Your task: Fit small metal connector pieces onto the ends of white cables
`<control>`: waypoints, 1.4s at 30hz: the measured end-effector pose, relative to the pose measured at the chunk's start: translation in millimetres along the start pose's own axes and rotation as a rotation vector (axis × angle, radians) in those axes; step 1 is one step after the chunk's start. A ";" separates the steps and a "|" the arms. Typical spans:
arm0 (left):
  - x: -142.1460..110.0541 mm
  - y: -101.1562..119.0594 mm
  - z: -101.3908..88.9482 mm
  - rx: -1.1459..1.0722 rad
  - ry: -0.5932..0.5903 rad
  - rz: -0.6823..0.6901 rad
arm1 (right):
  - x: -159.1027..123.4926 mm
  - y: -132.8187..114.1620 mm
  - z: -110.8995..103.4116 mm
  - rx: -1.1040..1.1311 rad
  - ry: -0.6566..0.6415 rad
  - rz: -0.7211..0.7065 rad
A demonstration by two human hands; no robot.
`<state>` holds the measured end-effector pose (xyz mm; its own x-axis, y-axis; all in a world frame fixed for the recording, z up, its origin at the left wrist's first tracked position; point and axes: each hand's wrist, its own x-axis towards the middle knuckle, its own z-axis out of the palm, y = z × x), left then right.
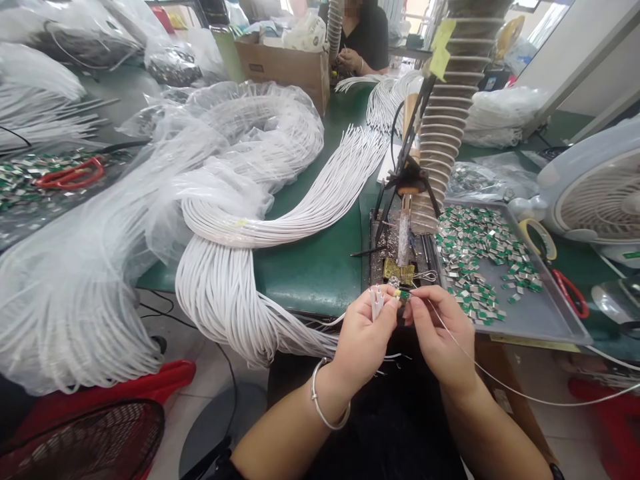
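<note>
My left hand [367, 333] is closed in a pinch on a white cable [327, 323]; more white cable ends stick up between its fingers. Between my fingertips, below the soldering iron [404, 230], sits a small green circuit board [404, 294]. My right hand [443, 330] is closed, thumb and forefinger together at the board's right side. A thin solder wire [520, 395] runs from these fingers across the hand to the right edge. Fingers partly hide the board and the cable's end. The iron hangs tip-down in a black stand just beyond both hands.
Bundles of white cables [220, 293] in plastic lie to the left. On the right, a grey tray [555, 313] carries many small green boards, beside red-handled scissors [571, 293] and a fan [600, 193]. A ribbed hose [443, 120] hangs over the iron. A person [367, 40] sits opposite.
</note>
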<state>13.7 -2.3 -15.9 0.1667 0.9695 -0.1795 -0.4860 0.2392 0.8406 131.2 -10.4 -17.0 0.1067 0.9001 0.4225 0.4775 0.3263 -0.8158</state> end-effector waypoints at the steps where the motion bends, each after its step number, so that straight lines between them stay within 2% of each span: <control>1: -0.1 0.4 0.1 0.007 0.004 0.003 | 0.2 -0.3 -0.2 0.004 0.001 -0.003; 17: -2.9 5.2 0.9 0.091 0.027 0.053 | -1.6 5.1 -0.8 0.004 -0.029 -0.052; 22: -2.3 4.1 -0.1 0.102 0.060 -0.023 | -0.8 5.5 -2.5 -0.105 -0.025 -0.169; 26: -1.0 4.4 -0.4 0.073 0.081 -0.088 | -3.3 7.4 -2.7 -0.174 0.046 -0.308; 29: 0.5 6.6 0.8 0.038 0.097 -0.132 | -6.3 9.2 -1.9 -0.107 0.099 -0.300; 32: 1.9 9.1 2.2 0.018 0.096 -0.146 | -7.2 10.1 -1.6 -0.056 0.095 -0.294; 36: 3.0 12.8 3.4 -0.008 0.090 -0.161 | -5.2 11.2 -3.1 -0.078 0.076 -0.424; 42: 3.7 19.4 5.5 -0.047 0.078 -0.163 | 0.0 7.2 -4.7 -0.178 0.100 -0.441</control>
<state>9.6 5.6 2.5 0.1805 0.9183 -0.3523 -0.4980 0.3942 0.7724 138.7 -9.4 -21.0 -0.0607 0.6521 0.7557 0.6371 0.6082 -0.4736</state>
